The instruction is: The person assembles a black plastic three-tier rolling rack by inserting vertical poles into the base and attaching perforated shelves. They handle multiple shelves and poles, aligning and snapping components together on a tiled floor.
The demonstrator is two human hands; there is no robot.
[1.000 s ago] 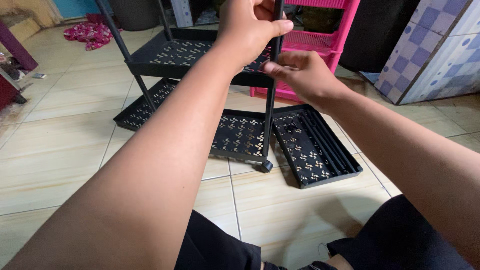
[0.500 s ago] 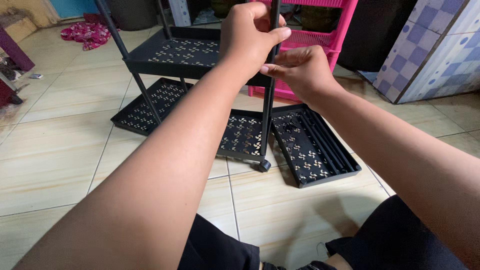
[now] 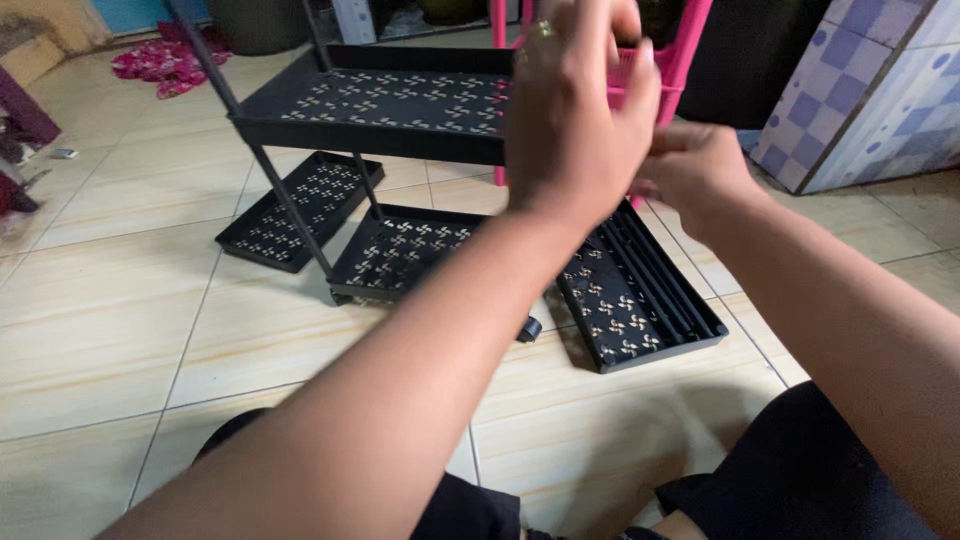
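Up close, left hand (image 3: 575, 120) fronting black shelf rack (image 3: 390, 105)

packages: none | labels: none | signs: none | screens: none in view

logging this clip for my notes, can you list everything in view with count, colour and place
black perforated plastic shelf tray on thin black poles: 1, black, raised, upper middle
black perforated plastic trays on the floor: 3, black, on the tiles under and beside the raised tray; the right one lies loose
small black caster wheel: 1, black, at a lower corner of the rack
pink plastic rack: 1, pink, behind the hands, upper right
pink crumpled cloth: 1, pink, floor, upper left
blue and white checkered panel: 1, far right
beige tiled floor: beige, throughout
left hand: 1, raised at the black tray's right corner; grip hidden
right hand: 1, beside the left; grip hidden
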